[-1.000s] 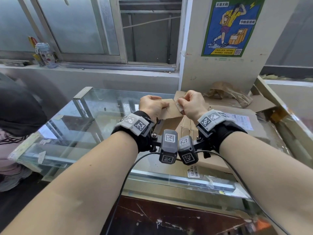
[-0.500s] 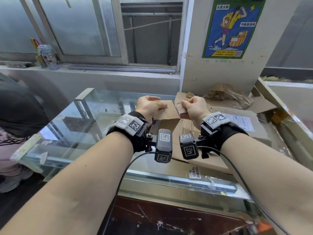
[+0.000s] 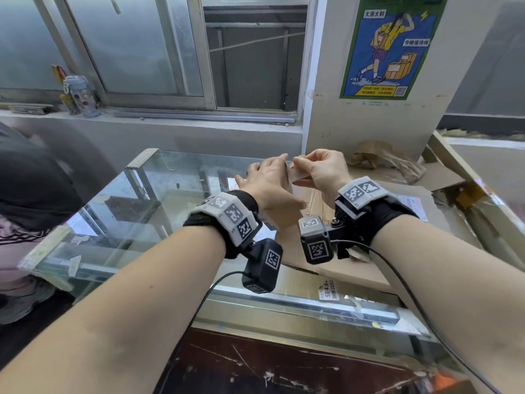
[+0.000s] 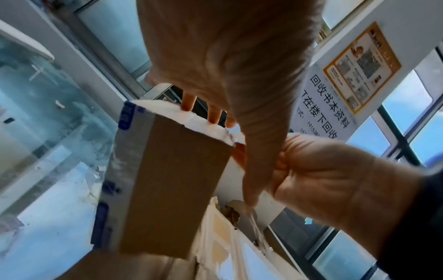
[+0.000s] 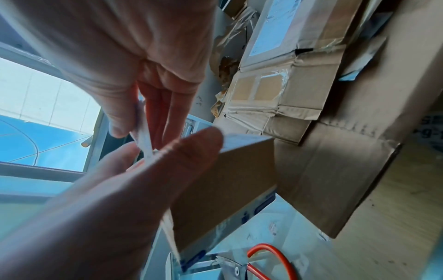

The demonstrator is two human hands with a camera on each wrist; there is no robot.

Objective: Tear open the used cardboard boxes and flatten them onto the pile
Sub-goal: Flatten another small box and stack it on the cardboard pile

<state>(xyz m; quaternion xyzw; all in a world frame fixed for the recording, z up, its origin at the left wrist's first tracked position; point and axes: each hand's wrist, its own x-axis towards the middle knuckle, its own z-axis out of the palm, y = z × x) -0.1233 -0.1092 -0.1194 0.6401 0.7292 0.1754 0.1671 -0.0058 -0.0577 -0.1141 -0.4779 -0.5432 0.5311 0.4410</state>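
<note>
Both hands had a grip on one small cardboard box [image 3: 287,183], held up above the glass worktop [image 3: 147,194]. The left hand [image 3: 270,189] clasped the box body, fingers over its top edge and thumb down the side. The right hand [image 3: 324,172] pinched a strip of tape [image 5: 143,130] between thumb and fingers, drawn taut from the box's corner.

Just beside and beyond the hands, the pile of flattened boxes [image 3: 369,217] lay across the right part of the worktop.

By my reading the step in hand was tearing the tape seam open, with flattening not yet begun. The next move probably called for pulling the strip along the seam while the left hand braced the box.

Only the wrist views showed the strip and the torn white tape [image 4: 182,113] along the box's upper edge; from the head view the left hand hid most of the box. Whether the seam had parted was hard to tell.
</note>
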